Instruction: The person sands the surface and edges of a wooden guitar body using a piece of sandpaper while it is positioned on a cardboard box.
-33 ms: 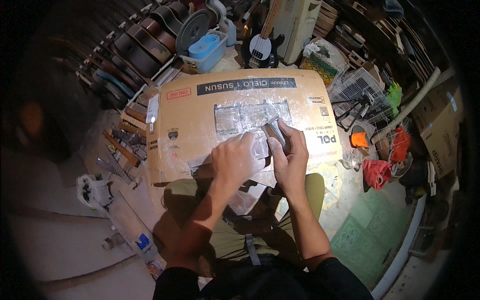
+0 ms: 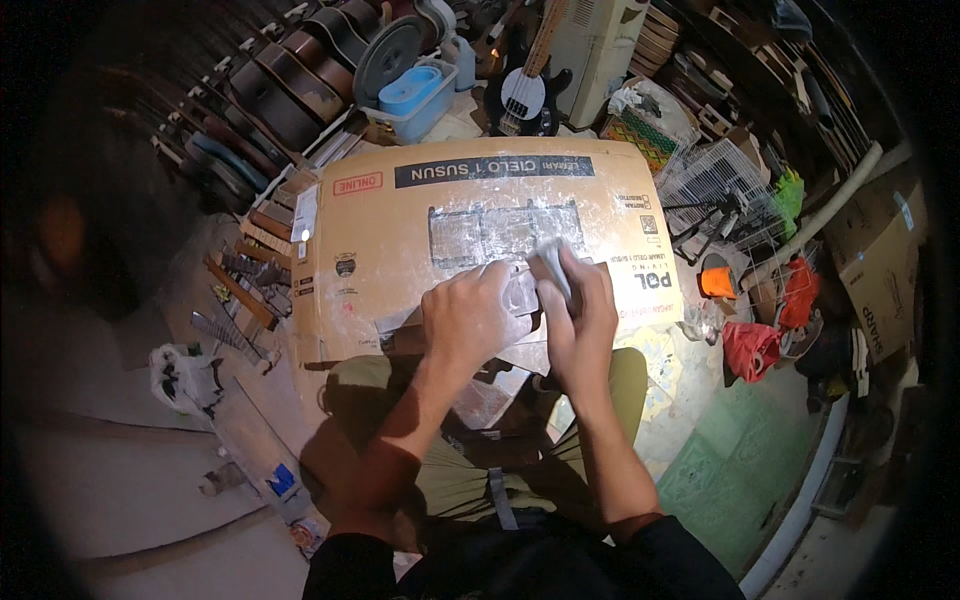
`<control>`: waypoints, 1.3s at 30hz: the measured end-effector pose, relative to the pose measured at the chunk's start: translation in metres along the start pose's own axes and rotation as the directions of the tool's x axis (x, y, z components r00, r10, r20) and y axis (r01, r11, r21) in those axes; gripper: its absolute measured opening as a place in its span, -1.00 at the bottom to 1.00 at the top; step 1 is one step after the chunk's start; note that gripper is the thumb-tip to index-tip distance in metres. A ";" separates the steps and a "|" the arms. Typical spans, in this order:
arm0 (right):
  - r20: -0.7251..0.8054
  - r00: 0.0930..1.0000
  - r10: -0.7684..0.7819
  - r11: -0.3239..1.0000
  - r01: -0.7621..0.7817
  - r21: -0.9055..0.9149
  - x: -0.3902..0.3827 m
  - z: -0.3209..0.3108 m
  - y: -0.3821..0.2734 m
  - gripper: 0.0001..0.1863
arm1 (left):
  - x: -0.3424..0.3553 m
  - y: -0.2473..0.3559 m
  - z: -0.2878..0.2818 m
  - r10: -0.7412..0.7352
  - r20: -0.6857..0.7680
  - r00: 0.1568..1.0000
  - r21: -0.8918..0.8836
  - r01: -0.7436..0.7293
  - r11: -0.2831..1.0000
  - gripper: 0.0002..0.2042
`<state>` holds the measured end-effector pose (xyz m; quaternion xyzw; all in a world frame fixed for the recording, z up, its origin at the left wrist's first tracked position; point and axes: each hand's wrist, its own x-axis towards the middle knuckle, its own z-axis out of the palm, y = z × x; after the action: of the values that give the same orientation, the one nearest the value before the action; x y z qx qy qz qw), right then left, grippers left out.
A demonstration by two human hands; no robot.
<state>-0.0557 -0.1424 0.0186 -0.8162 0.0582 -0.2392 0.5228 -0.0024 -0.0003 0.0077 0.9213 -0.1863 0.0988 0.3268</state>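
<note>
My left hand point(image 2: 470, 312) is closed round a small, pale, dusty piece point(image 2: 521, 294) with a rounded hollow at its end; the fingers hide most of it. Pinched between the thumb and fingers of my right hand point(image 2: 582, 315) is a folded piece of sandpaper point(image 2: 551, 264), brownish on one face and grey at the edge. It stands close beside the pale piece; whether the two touch I cannot tell. Both hands are over the near part of a flat cardboard sheet point(image 2: 400, 225), which is printed and streaked with white dust.
Guitar bodies point(image 2: 262, 105) line the far left, near a blue tub point(image 2: 425, 108). A black electric bass point(image 2: 522, 92) leans at the back. To the right are a wire cage point(image 2: 735, 175), an orange cup point(image 2: 717, 280) and a red bag point(image 2: 750, 350). Wood scraps point(image 2: 243, 292) lie left of the cardboard.
My right hand has turned slightly and the sandpaper has tilted, showing less of its dark face. My left hand keeps its grip in nearly the same place.
</note>
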 end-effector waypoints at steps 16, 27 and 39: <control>0.005 1.000 -0.026 0.998 0.026 -0.049 -0.005 -0.003 -0.007 -0.58 | -0.007 0.001 0.004 0.072 -0.132 0.989 -0.069 -0.081 0.994 -0.85; -0.044 0.982 -0.186 0.953 0.170 -0.249 -0.044 -0.006 -0.007 -0.60 | -0.006 0.000 0.003 0.046 -0.100 0.994 0.019 -0.044 0.999 -0.77; -0.036 0.999 -0.027 0.996 0.024 -0.086 -0.006 -0.004 -0.012 -0.56 | -0.003 0.009 -0.004 0.045 -0.016 0.999 -0.066 -0.046 0.997 -0.76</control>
<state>-0.0646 -0.1389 0.0284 -0.8340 0.0676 -0.2582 0.4829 -0.0090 -0.0033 0.0153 0.9048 -0.2078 0.1068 0.3560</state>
